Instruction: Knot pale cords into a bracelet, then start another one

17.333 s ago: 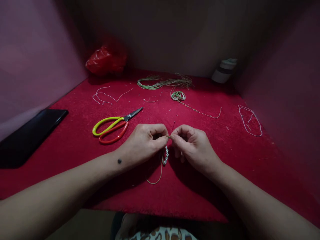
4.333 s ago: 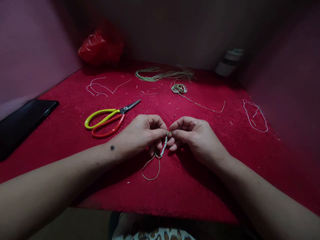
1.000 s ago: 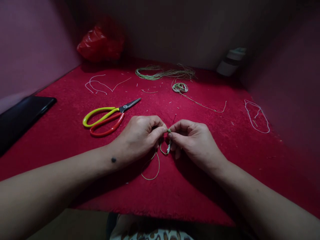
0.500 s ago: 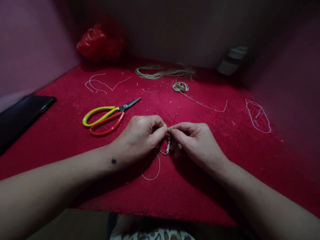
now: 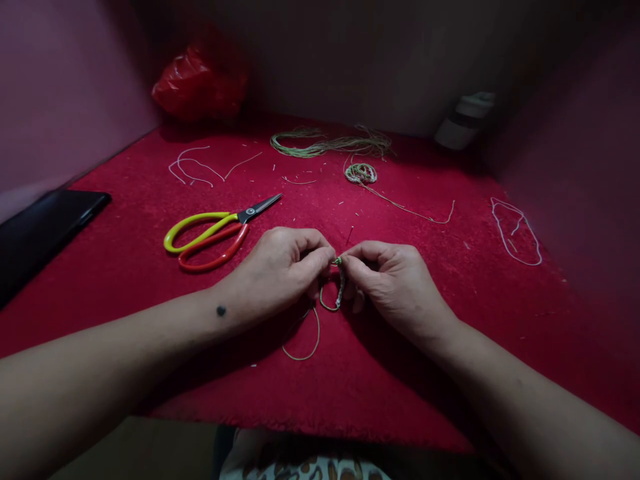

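Between my two hands is a small green and white braided cord (image 5: 342, 283), its green knotted end at my fingertips. My left hand (image 5: 295, 260) pinches thin cord at the left of that knot, thumb against forefinger. From the right, my right hand (image 5: 387, 270) pinches the braid itself close to the knot, its other fingers curled behind. A thin olive cord (image 5: 319, 333) hangs in a loop below my left hand. Just beyond the fingertips a pin (image 5: 350, 235) stands in the red cloth.
Scissors (image 5: 220, 237) with yellow and red handles lie left of my hands. Farther back are a cord bundle (image 5: 320, 143), a coiled braid (image 5: 361, 173) and a red plastic bag (image 5: 200, 83). A bottle (image 5: 464, 120) stands back right; a dark flat object (image 5: 45, 233) lies left.
My left hand has drawn slightly up and away from the knot, so a short stretch of cord shows between. The hanging braid has turned a little, showing less white.
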`<state>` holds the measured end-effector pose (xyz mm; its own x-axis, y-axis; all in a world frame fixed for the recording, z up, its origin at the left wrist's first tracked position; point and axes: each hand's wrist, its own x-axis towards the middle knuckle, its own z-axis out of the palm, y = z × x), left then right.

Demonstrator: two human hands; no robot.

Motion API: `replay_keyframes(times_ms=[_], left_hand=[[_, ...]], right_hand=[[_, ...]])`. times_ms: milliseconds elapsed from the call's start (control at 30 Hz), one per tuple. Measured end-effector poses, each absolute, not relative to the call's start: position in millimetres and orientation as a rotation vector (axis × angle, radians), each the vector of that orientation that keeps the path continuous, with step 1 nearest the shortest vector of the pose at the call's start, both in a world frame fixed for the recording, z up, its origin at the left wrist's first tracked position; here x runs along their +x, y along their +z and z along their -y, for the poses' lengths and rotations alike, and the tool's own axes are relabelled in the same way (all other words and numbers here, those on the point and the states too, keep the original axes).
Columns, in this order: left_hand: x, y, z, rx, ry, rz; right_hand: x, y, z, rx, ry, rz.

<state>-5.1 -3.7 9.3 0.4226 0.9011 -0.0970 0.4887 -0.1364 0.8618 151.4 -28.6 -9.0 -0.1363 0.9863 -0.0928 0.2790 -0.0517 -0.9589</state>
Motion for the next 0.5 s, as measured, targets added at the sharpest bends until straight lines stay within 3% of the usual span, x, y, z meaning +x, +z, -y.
replay_keyframes(times_ms=[500], left_hand=[[-4.9,5.7,1.8,1.650,0.558,-1.117]], right_hand=[[150.7,-9.0,29.0,-1.411,1.304,1.423]])
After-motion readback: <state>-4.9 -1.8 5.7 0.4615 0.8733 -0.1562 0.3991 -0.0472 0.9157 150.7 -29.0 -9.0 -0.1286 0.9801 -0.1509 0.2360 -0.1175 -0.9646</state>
